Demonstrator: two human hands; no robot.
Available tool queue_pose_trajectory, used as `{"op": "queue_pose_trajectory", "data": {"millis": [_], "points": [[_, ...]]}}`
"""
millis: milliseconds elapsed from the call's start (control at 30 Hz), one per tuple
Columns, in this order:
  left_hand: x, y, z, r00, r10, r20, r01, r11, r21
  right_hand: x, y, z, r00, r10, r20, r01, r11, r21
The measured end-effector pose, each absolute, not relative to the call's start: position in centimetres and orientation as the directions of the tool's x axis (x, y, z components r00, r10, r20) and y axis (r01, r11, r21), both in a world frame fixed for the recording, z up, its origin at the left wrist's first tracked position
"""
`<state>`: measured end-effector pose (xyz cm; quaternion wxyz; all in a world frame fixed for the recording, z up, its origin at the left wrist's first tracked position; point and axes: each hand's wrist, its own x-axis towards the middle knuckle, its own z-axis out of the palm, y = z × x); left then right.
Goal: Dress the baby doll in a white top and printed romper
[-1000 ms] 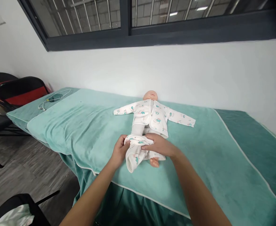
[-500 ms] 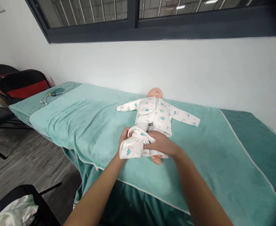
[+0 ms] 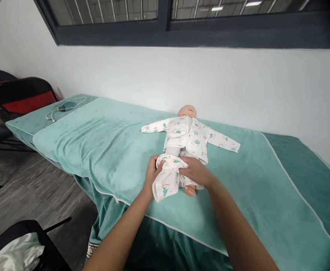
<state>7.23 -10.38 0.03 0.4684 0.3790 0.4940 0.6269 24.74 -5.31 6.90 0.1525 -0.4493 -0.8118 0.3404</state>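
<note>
A baby doll [image 3: 186,110] lies on its back on the green cloth, wearing a white printed jacket [image 3: 177,131] with both sleeves spread out. White printed pants [image 3: 166,186] are bunched around its lower legs. My left hand [image 3: 153,174] grips the waistband at its left side, fingers curled round the fabric. On the right side of the waistband, my right hand [image 3: 196,170] pinches the cloth between thumb and fingers. One bare foot [image 3: 190,190] sticks out of the right pant leg; the other foot is hidden inside the left leg.
The green-covered bed [image 3: 111,139] runs along a white wall below a dark window frame [image 3: 111,35]. A white cable [image 3: 50,116] lies at its far left. Black and red chairs [image 3: 26,96] stand at left. Cloth [image 3: 18,254] rests on a black chair at lower left.
The left hand has moved slightly right and its grip on the waistband shows more. The left pant leg now hangs lower and further right. The view has shifted slightly.
</note>
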Motion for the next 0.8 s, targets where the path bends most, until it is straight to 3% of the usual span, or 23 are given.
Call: {"op": "queue_pose_trajectory", "data": {"millis": [133, 267, 467, 633, 800], "points": [[7.3, -12.2, -0.5, -0.326, 0.936, 0.136, -0.135, -0.188, 0.973, 24.0, -5.1, 6.3, -0.461, 0.887, 0.022, 0.658, 0.359, -0.663], [7.2, -15.1, -1.6, -0.363, 0.918, 0.159, -0.045, -0.188, 0.981, 23.5, -4.5, 5.8, -0.326, 0.943, 0.066, 0.675, 0.281, -0.683], [6.7, -17.8, -1.2, -0.11, 0.97, 0.217, 0.292, -0.177, 0.94, 23.2, -4.2, 5.6, -0.29, 0.955, 0.063, 0.688, 0.254, -0.679], [6.5, -16.4, -0.9, -0.06, 0.953, 0.297, 0.36, -0.257, 0.897, 23.4, -4.5, 5.9, -0.293, 0.956, 0.03, 0.693, 0.234, -0.682], [5.9, -15.2, -0.7, -0.046, 0.944, 0.326, 0.348, -0.291, 0.891, 23.8, -4.8, 6.1, -0.339, 0.941, 0.015, 0.606, 0.23, -0.762]]}}
